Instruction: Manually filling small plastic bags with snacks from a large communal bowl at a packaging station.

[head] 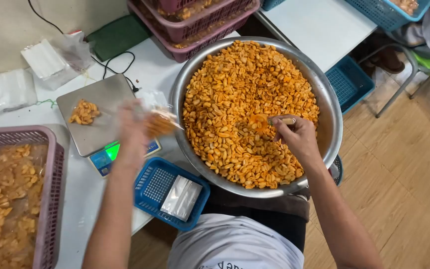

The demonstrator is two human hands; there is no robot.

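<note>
A wide steel bowl (330, 107) full of orange-coated peanuts (235, 84) rests on my lap. My right hand (297, 137) is closed on a small scoop (264, 121) that dips into the nuts near the bowl's middle. My left hand (131, 130), blurred by motion, holds a clear plastic bag with some peanuts (160, 122) in it, between the bowl's left rim and a digital scale (98, 117). A small pile of peanuts (83, 112) lies on the scale's steel plate.
A purple basket (50, 199) of filled bags stands at the left. A small blue basket (152, 187) holds empty bags near the table's front edge. Stacked purple baskets (200, 27) sit behind the bowl. Loose bag packs (45, 60) lie at the back left. Blue crates and a stool are on the right.
</note>
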